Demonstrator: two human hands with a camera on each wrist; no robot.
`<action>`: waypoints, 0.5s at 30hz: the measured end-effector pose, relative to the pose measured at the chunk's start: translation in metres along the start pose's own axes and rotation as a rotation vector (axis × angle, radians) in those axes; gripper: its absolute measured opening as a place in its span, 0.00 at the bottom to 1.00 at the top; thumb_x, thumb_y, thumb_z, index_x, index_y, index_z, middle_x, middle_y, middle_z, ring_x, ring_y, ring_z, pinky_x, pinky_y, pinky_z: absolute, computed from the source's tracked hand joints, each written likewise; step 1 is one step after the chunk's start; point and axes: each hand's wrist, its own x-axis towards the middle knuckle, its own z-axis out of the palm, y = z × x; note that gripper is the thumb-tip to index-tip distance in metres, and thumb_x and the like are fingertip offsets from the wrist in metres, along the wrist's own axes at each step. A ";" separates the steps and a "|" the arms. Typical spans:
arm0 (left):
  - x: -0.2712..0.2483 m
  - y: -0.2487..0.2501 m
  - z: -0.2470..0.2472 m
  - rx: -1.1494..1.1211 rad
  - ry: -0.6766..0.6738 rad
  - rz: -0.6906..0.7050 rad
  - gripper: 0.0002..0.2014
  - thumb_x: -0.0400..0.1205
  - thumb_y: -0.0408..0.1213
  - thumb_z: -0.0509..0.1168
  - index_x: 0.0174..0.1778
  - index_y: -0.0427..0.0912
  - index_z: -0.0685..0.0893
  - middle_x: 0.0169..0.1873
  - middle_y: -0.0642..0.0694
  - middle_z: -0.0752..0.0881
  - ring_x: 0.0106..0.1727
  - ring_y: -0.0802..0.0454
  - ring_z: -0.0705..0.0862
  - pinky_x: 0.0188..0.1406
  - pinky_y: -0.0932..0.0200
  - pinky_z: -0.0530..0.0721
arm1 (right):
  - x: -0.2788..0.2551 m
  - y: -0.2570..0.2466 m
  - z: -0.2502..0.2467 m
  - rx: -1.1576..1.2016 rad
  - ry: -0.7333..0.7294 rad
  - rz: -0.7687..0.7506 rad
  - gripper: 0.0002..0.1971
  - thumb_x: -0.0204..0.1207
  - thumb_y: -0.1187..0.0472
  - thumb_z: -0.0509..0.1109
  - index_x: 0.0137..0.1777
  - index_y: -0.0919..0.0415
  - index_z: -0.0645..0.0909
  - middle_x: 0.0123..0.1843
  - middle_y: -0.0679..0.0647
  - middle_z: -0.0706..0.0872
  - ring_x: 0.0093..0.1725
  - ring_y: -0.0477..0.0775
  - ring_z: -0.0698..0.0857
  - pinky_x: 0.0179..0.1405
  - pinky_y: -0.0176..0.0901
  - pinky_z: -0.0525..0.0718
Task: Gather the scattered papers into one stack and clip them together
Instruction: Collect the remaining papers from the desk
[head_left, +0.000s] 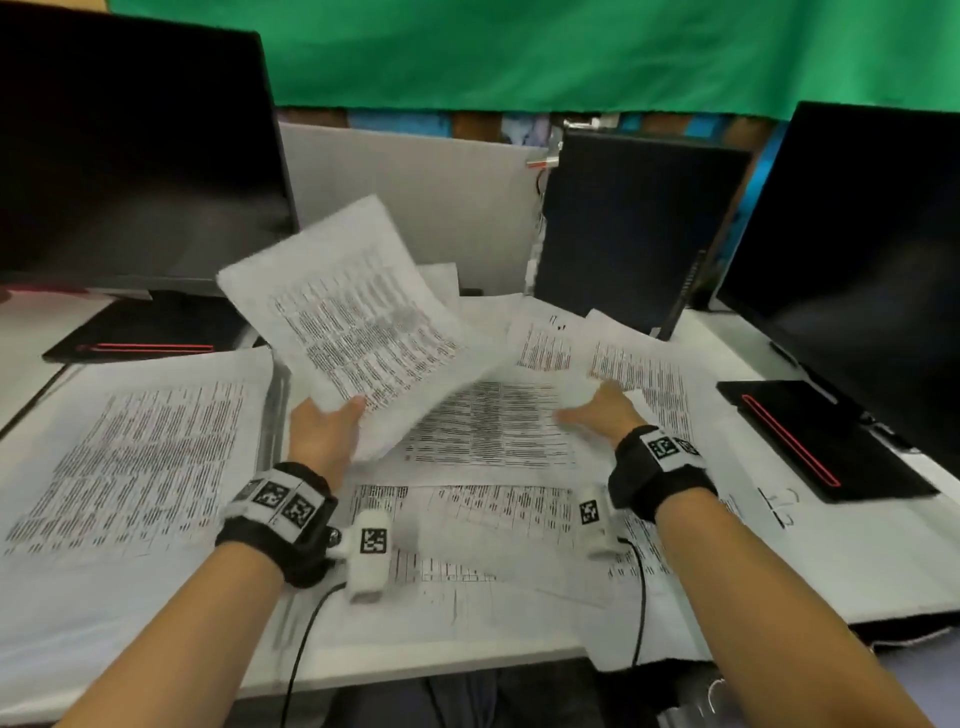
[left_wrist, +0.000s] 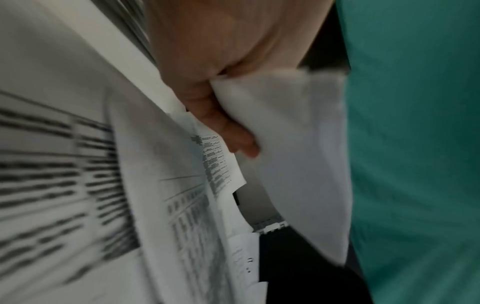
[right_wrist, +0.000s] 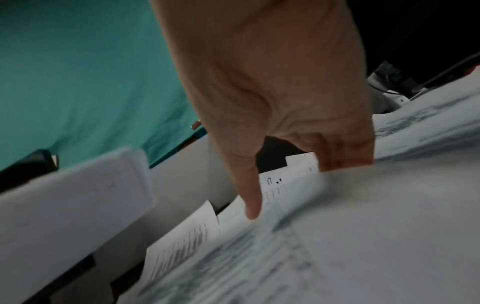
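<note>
Several printed sheets lie scattered and overlapping on the white desk (head_left: 857, 561). A large one (head_left: 130, 457) is at the left and a pile (head_left: 488, 431) sits in the middle. My left hand (head_left: 324, 431) grips one printed sheet (head_left: 353, 322) by its near corner and holds it tilted above the pile. In the left wrist view the fingers (left_wrist: 226, 127) curl under that sheet (left_wrist: 298, 154). My right hand (head_left: 597, 410) is on the papers at centre right. Its thumb (right_wrist: 253, 205) lies on a sheet (right_wrist: 389, 216) whose raised edge hides the fingertips. No clip shows.
Dark monitors stand at the left (head_left: 130, 156) and right (head_left: 857, 260), each with a black red-lined base (head_left: 145, 338) (head_left: 821, 441). A black computer tower (head_left: 634, 228) and a grey panel (head_left: 415, 197) close the back. The desk's front edge (head_left: 415, 670) is near my body.
</note>
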 end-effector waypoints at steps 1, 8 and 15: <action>-0.003 -0.004 0.000 0.002 0.043 -0.014 0.14 0.79 0.41 0.69 0.56 0.36 0.82 0.49 0.42 0.87 0.55 0.43 0.84 0.56 0.51 0.82 | 0.004 0.005 0.001 -0.089 -0.033 0.003 0.50 0.68 0.53 0.83 0.82 0.70 0.58 0.76 0.64 0.75 0.73 0.65 0.77 0.68 0.49 0.80; -0.012 -0.010 0.014 -0.113 -0.012 -0.060 0.14 0.81 0.36 0.69 0.59 0.34 0.82 0.55 0.33 0.87 0.54 0.36 0.86 0.55 0.46 0.84 | 0.015 -0.002 -0.016 0.015 0.291 -0.221 0.13 0.82 0.57 0.65 0.47 0.69 0.81 0.43 0.61 0.80 0.44 0.59 0.79 0.44 0.45 0.76; -0.011 -0.005 0.015 -0.101 -0.218 -0.063 0.19 0.82 0.26 0.63 0.70 0.39 0.76 0.61 0.43 0.84 0.60 0.43 0.84 0.63 0.42 0.81 | 0.005 -0.009 -0.084 0.939 0.488 -0.222 0.20 0.84 0.57 0.57 0.67 0.71 0.75 0.41 0.52 0.79 0.43 0.53 0.81 0.41 0.42 0.80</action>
